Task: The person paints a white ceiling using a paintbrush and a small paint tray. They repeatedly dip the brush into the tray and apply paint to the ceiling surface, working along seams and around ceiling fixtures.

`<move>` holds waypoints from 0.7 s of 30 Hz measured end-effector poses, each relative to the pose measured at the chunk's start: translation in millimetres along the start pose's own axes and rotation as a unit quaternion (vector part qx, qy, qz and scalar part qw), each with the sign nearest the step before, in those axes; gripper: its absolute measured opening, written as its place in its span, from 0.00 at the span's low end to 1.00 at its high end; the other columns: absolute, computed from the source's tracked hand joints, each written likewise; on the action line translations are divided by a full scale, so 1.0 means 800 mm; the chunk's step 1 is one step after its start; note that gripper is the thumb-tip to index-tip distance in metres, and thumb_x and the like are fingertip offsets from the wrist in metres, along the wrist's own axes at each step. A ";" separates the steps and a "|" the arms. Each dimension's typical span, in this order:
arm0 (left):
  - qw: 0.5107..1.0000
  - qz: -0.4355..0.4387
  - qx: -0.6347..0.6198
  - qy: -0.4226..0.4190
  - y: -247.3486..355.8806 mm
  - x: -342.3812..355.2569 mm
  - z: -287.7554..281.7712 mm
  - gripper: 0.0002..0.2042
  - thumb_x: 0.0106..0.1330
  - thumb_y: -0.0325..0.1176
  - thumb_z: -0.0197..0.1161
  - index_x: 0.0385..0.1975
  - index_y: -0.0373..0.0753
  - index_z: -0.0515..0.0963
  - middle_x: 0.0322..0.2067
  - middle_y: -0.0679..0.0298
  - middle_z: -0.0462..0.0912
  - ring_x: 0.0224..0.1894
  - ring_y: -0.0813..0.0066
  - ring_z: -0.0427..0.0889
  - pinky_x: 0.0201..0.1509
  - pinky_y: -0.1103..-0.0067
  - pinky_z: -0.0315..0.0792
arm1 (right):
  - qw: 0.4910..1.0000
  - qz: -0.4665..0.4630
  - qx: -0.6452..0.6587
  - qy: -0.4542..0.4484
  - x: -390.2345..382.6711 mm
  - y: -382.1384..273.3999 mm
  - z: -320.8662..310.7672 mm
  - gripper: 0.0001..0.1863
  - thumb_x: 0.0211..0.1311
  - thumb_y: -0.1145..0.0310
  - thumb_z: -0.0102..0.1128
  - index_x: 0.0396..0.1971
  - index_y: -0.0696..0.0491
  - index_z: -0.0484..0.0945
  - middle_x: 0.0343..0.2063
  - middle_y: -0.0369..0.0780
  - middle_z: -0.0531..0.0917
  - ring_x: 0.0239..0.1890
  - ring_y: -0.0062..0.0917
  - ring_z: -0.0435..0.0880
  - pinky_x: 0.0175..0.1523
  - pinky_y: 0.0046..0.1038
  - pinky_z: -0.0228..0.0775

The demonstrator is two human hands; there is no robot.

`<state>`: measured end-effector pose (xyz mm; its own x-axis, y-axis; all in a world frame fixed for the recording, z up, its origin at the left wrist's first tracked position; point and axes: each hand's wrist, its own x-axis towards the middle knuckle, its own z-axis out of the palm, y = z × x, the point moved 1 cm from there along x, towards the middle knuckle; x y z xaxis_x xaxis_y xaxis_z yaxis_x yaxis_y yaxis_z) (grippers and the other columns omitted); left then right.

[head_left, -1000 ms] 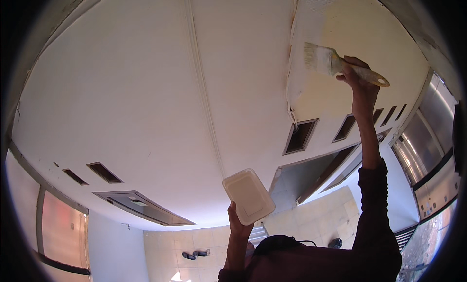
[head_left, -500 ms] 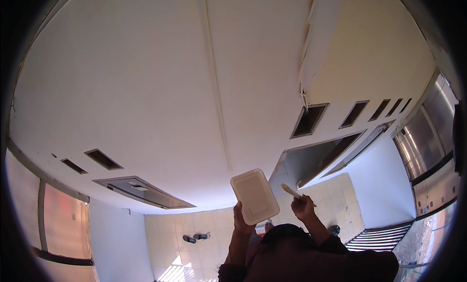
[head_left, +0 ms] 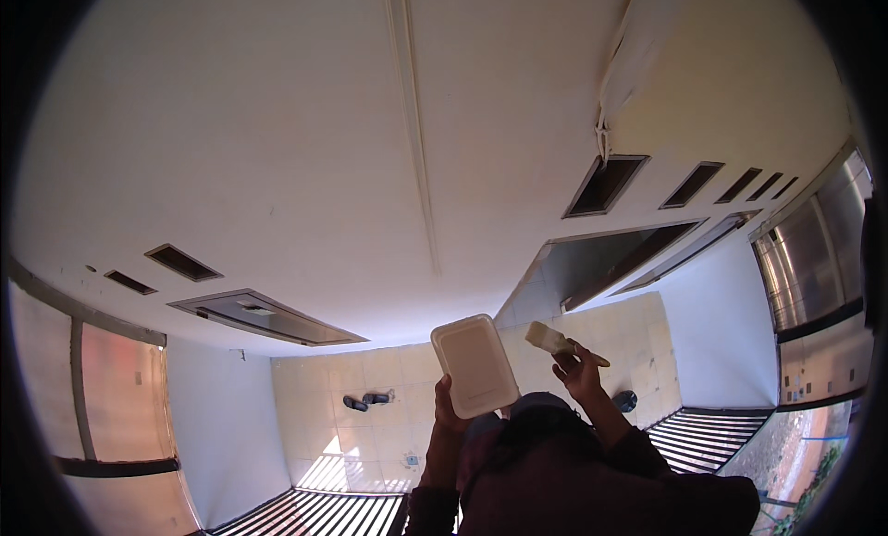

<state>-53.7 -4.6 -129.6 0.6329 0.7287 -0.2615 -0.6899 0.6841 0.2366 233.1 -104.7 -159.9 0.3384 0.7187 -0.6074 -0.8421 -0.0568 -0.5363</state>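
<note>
My left hand [head_left: 450,399] holds a shallow cream rectangular tray [head_left: 472,360] by its lower left edge, near the bottom middle of the head view; I cannot tell whether there is paint on it. My right hand [head_left: 581,377] is shut round the handle of a wide paintbrush [head_left: 546,339], low and just right of the tray, with pale paint on its bristles. The white wall [head_left: 259,129] rises above both hands, with a yellowish patch [head_left: 721,83] at the upper right.
A conduit [head_left: 412,166] and loose cables [head_left: 615,46] run along the wall. Small framed openings [head_left: 606,184], a window [head_left: 259,319] and a doorway [head_left: 610,258] cut into it. Dark sandals [head_left: 365,402] lie on the tiled floor [head_left: 324,379], beside slatted railings [head_left: 703,439].
My right hand with the brush has come down from high on the yellowish patch to beside the tray. The view has shifted, showing more of the railings and floor.
</note>
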 end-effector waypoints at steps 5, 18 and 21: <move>0.999 0.022 -0.001 0.030 -0.010 -0.009 -0.028 0.34 0.65 0.58 0.57 0.65 0.39 0.65 0.55 0.54 0.77 0.55 0.54 0.80 0.55 0.57 0.78 | 1.000 0.017 0.019 -0.006 0.010 0.021 -0.002 0.20 0.65 0.53 0.60 0.54 0.43 0.76 0.46 0.36 0.83 0.51 0.29 0.82 0.55 0.39 0.72; 0.999 0.024 -0.037 0.032 -0.007 -0.015 -0.034 0.34 0.66 0.57 0.57 0.65 0.39 0.66 0.55 0.55 0.78 0.55 0.56 0.80 0.57 0.59 0.77 | 0.852 -0.313 -0.418 0.016 0.050 -0.053 0.081 0.16 0.71 0.57 0.53 0.40 0.56 0.79 0.36 0.39 0.84 0.39 0.24 0.84 0.47 0.30 0.76; 0.998 0.029 -0.041 0.037 -0.008 -0.011 -0.054 0.34 0.66 0.57 0.58 0.64 0.39 0.66 0.55 0.55 0.78 0.55 0.55 0.80 0.57 0.58 0.78 | 0.820 -0.323 -0.471 0.033 0.087 -0.090 0.091 0.15 0.69 0.64 0.52 0.44 0.60 0.79 0.36 0.42 0.85 0.40 0.25 0.85 0.43 0.26 0.77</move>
<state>-69.9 -16.8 -169.1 0.5648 0.7611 -0.3190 -0.7531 0.6334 0.1779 286.4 0.3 -121.1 0.6339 0.7727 -0.0315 0.2099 -0.2111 -0.9547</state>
